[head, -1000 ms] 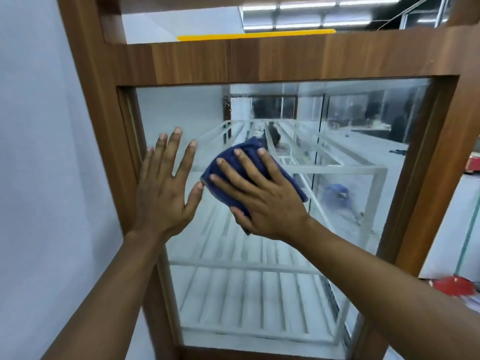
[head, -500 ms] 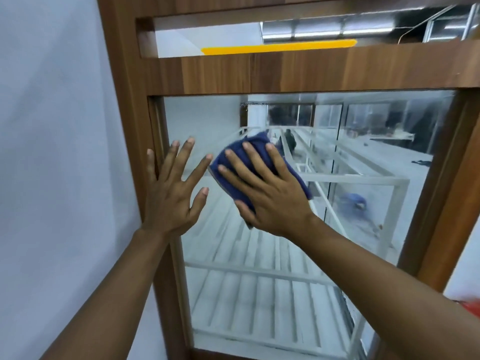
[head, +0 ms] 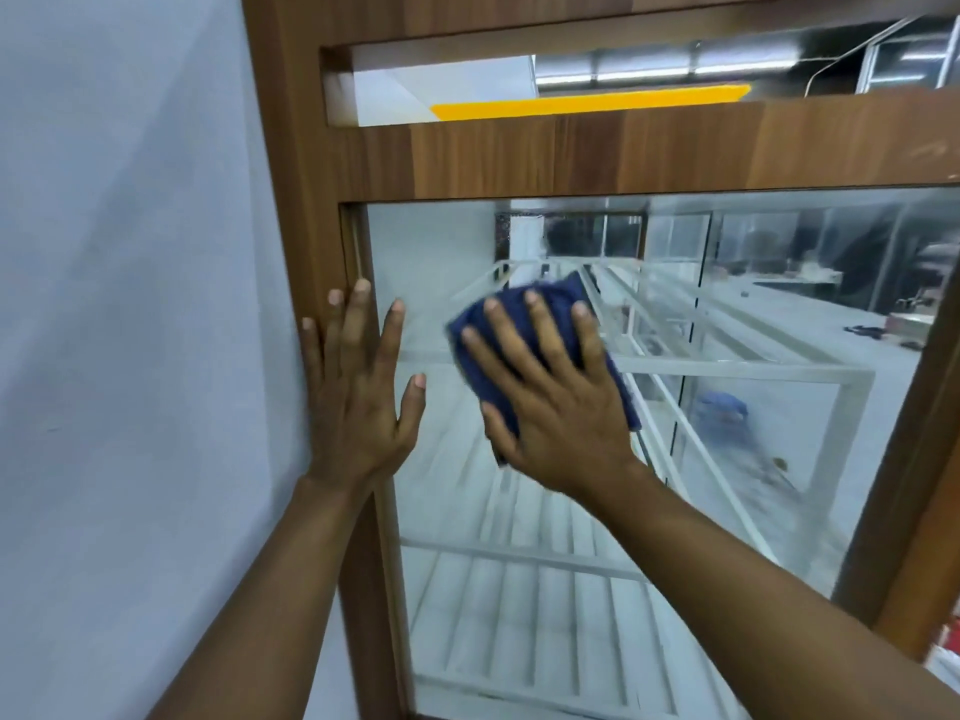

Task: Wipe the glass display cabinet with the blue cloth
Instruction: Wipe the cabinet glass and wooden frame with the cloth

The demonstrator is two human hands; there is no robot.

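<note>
Glass cabinet point(head: 519, 589): left hand point(head: 358, 407) has slid onto the wooden frame point(head: 311, 226), spread flat; right hand point(head: 561, 413), also flat, presses blue cloth point(head: 556, 296).

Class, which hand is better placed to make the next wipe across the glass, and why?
Right. The right hand presses the cloth flat on the glass, fingers spread, ready to sweep. The left hand is bare, resting at the frame edge.
</note>
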